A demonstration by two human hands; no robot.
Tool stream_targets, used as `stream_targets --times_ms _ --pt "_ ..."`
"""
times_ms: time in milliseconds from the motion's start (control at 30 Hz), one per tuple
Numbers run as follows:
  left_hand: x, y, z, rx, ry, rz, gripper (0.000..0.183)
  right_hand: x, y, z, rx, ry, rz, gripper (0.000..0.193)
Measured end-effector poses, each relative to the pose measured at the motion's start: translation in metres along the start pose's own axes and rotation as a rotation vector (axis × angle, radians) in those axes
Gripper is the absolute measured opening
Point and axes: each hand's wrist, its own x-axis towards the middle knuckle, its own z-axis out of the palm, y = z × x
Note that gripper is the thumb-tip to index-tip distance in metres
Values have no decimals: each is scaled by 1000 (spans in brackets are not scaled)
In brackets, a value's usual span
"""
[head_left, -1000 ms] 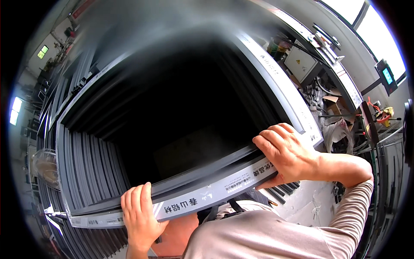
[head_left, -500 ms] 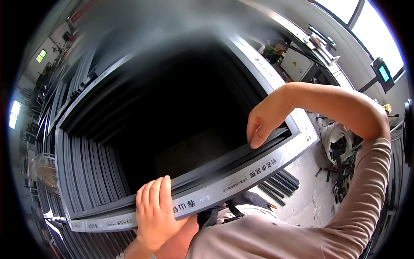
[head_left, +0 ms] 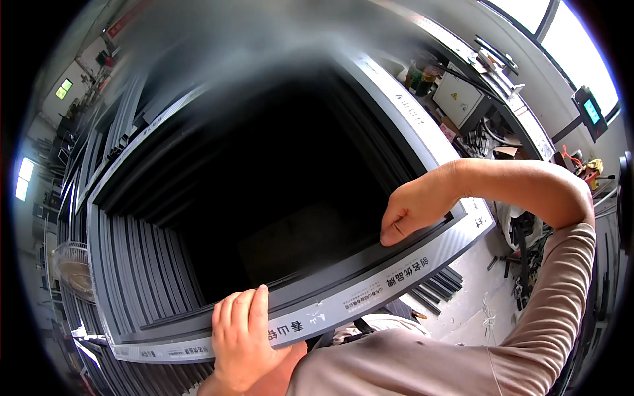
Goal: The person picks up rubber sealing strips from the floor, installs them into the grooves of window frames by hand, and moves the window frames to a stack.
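A large rectangular frame [head_left: 363, 305], its rails covered with printed white film, lies tilted in front of me on top of a deep stack of dark frames [head_left: 145, 267]. My left hand [head_left: 241, 330] is closed over the near rail, fingers hooked onto its inner edge. Along that inner side runs a long dark strip [head_left: 330, 276]. From the right, my right hand [head_left: 416, 210] bends over the frame near its right corner. Its fingers are curled together with their tips on the strip; the thumb side is partly hidden.
A round wire-guarded fan [head_left: 74, 267] stands at the left. On the right are a grey cabinet [head_left: 456, 96], a small screen on an arm [head_left: 590, 112] and a littered bench. Several dark bars [head_left: 436, 290] lie on the floor below the frame's right side.
The dark strip has come closer against the near rail, narrowing the gap between them. My right hand has moved slightly down and nearer. My left hand keeps its hold.
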Motion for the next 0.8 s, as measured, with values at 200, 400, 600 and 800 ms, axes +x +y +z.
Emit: stream_targets --times_ms 200,400,600,800 --pt "0 -36 -29 -253 -62 18 94 2 -4 -3 13 156 -141 42" --pt "-32 -111 -35 -359 -309 -332 35 1 13 5 -193 443 -343 27" --pt "-58 -113 -27 -316 -20 -333 52 -12 23 23 -355 695 -263 54" --pt "-51 -111 -33 -156 214 -186 60 -31 -10 18 -294 601 -145 16"
